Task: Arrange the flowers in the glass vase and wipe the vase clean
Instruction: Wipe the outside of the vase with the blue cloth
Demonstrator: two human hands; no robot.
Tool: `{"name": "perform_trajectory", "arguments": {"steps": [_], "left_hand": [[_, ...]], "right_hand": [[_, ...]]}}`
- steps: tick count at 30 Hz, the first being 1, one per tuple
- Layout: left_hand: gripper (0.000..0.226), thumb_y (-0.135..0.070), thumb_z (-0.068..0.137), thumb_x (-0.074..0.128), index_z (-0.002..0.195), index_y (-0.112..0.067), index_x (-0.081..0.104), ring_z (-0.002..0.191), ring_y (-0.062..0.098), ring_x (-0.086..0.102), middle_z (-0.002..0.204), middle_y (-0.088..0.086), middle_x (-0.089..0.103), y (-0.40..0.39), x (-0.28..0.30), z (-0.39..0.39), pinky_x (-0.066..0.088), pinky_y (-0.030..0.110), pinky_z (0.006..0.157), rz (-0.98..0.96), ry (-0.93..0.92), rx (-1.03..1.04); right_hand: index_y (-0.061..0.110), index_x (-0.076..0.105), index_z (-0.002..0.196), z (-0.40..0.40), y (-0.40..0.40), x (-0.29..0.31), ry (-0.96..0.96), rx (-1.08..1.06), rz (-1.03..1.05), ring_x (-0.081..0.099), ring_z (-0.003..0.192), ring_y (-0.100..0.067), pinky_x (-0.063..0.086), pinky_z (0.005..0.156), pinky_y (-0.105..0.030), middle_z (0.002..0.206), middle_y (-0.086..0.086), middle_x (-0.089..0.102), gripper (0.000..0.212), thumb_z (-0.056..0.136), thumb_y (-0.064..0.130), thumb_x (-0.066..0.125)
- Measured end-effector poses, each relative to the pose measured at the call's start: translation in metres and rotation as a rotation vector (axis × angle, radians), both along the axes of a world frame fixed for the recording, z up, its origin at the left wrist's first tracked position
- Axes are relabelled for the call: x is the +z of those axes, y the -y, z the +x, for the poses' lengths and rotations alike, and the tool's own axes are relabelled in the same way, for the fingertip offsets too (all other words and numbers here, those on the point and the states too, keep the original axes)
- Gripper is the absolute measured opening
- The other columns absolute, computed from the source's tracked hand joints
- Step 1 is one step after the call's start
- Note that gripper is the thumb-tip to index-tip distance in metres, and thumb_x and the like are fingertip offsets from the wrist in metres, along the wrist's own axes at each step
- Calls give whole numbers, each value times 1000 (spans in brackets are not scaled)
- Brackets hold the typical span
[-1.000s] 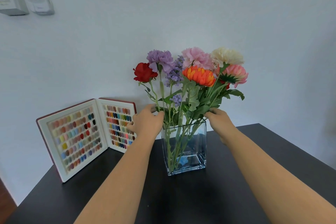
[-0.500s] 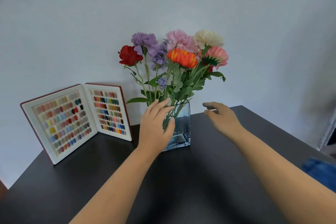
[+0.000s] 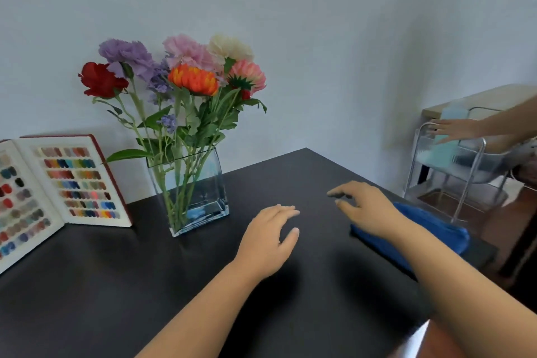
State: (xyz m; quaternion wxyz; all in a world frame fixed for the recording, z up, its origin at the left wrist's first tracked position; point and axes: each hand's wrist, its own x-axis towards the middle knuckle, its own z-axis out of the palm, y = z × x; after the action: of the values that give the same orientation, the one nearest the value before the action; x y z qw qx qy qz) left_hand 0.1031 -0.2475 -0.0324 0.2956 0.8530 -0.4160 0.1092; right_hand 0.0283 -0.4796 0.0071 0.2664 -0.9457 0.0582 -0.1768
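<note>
— What is seen of the surface and the room?

— A matte black tabletop (image 3: 145,285) is set into the corner of pale grey walls (image 3: 334,38). At its back left an open red-edged book of coloured nail swatches (image 3: 66,183) is stood against the wall. A folded blue cloth (image 3: 424,227) is laid near the right edge. Beyond that edge a chrome wire-frame cart (image 3: 453,171) is seen, over which another person's hand (image 3: 456,129) is stretched; what it touches is too blurred to tell.

— Where is the rectangular clear glass vase, and how is it oriented?

— The rectangular clear glass vase (image 3: 200,200) is stood upright on the tabletop just beside the swatch book, its long axis vertical and its mouth turned upward. The mixed artificial flowers (image 3: 180,73) in red, purple, pink, cream and orange are held in it, stems fanned up and outward.

— And each grip?

— The left hand (image 3: 270,241) is held over the tabletop, well apart from the vase, fingers loosely spread and nothing grasped. The right hand (image 3: 363,206) is likewise spread and unloaded, positioned over the near end of the blue cloth; contact cannot be told.
</note>
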Motion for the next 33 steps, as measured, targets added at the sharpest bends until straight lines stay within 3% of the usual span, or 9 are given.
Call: {"name": "perform_trajectory", "arguments": {"steps": [5,9,16,22,28,33], "left_hand": [[42,-43,97,47,137,-31,50,136,6,29,140,-15,49,65,-15,-22,30,34,111,74,-145,-23],[50,-51,96,45,140,-28,47,135,17,36,140,-5,52,107,-20,-33,31,37,107,145,-220,47],[53,-57,91,50,139,-35,47,121,25,48,128,6,55,151,-25,-47,42,36,98,114,-355,153],[57,-42,85,65,137,-26,50,117,13,51,122,-9,62,168,-20,-48,46,29,89,7,-425,163],[53,-23,84,69,135,-26,54,106,14,58,119,-5,59,172,-14,-44,46,23,84,-5,-660,71],[44,-12,83,68,122,-32,60,101,10,57,112,-3,58,161,-5,-42,48,22,82,-220,-827,-47]], "right_hand": [[25,64,117,-37,52,-24,-56,-223,-14,54,110,-17,42,90,-28,120,3,61,29,91,18,52],[19,57,128,-54,84,-38,-118,-422,-38,44,123,-28,37,100,-36,133,-10,52,38,91,19,50],[24,36,144,-62,108,-60,-339,-528,-10,36,129,-36,33,105,-43,144,-12,43,55,93,41,47],[30,39,141,-59,104,-62,-284,-600,-46,41,125,-31,36,100,-42,137,-7,48,56,88,45,52],[33,45,136,-56,97,-52,-182,-546,155,51,121,-22,37,101,-40,128,4,60,57,82,23,61],[38,50,126,-56,87,-51,-10,-462,291,54,116,-19,42,96,-37,122,8,62,48,84,16,60]]}}
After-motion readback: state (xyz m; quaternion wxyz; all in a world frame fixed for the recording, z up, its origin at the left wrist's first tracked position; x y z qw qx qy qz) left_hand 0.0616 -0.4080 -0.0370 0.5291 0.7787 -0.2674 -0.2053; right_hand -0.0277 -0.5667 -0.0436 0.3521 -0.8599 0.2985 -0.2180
